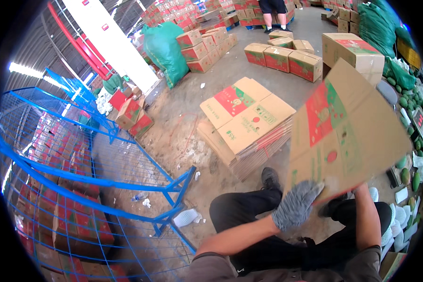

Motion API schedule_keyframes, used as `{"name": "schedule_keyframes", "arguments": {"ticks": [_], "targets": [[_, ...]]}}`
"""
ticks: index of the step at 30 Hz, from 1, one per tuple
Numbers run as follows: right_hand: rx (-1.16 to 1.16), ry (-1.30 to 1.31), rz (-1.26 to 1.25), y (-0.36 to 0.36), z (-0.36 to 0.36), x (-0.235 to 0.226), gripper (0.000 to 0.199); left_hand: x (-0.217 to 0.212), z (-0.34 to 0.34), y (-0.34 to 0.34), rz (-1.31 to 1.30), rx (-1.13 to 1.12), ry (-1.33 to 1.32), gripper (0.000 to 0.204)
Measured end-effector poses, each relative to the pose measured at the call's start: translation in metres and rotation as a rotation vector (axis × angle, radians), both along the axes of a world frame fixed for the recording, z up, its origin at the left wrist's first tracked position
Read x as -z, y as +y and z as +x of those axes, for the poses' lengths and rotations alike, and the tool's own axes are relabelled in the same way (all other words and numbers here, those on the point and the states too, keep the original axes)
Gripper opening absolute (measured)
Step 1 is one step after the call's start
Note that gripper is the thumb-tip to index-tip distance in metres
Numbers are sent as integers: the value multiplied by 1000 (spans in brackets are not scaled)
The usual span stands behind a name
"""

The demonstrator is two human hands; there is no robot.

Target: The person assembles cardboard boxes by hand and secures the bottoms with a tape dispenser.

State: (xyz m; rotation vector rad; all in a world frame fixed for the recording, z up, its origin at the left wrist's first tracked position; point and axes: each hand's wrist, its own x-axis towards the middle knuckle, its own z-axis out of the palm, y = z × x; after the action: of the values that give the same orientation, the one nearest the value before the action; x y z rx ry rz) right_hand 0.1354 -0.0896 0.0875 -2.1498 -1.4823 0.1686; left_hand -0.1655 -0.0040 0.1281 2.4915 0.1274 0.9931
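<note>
Brown flattened cardboard box (345,136), printed with red and green panels, is held tilted above the lap, its lower edge gripped by the grey-gloved left hand (296,204) and the right hand (362,190). More flat boxes are stacked (244,122) on the floor ahead.

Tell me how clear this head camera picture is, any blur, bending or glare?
Head view: the flat carton in the gloved left hand is motion-smeared; the blue wire cage bows with fisheye; the skylight strip is blown out; corners are black.
</note>
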Motion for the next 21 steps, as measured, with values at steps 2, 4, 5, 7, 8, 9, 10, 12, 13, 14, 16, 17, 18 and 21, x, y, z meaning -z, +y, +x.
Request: {"name": "schedule_keyframes", "arguments": {"ticks": [2,4,5,7,8,9,10,12,13,14,16,17,18,21], "targets": [[-18,118,-67,-22,1,10,39,59,-7,-12,-118,121,114,71],[-26,223,-108,-38,5,22,39,83,7,0,-247,271,260,71],[-27,279,-113,-41,8,30,40,88,17,8,-312,346,360,71],[-11,412,-110,-41,5,56,40,84,46,23,-579,329,485,88],[21,522,-64,-34,4,70,41,86,73,34,-777,260,381,94],[54,653,-29,-22,0,87,42,99,97,45,-976,162,279,99],[147,774,34,-16,9,93,45,105,128,51,-993,161,325,101],[326,1016,159,0,28,109,53,115,179,56,-1029,147,418,103],[389,1078,262,10,31,100,51,121,192,53,-978,123,443,104],[436,1094,280,16,38,98,48,128,201,49,-927,97,465,104],[536,1119,314,23,54,93,41,133,212,43,-883,88,483,105],[497,1142,348,18,63,88,34,135,212,41,-889,99,478,105],[492,1130,330,19,69,87,35,137,214,38,-897,107,470,105],[434,1014,295,26,73,93,44,136,219,35,-940,142,427,102]]}}
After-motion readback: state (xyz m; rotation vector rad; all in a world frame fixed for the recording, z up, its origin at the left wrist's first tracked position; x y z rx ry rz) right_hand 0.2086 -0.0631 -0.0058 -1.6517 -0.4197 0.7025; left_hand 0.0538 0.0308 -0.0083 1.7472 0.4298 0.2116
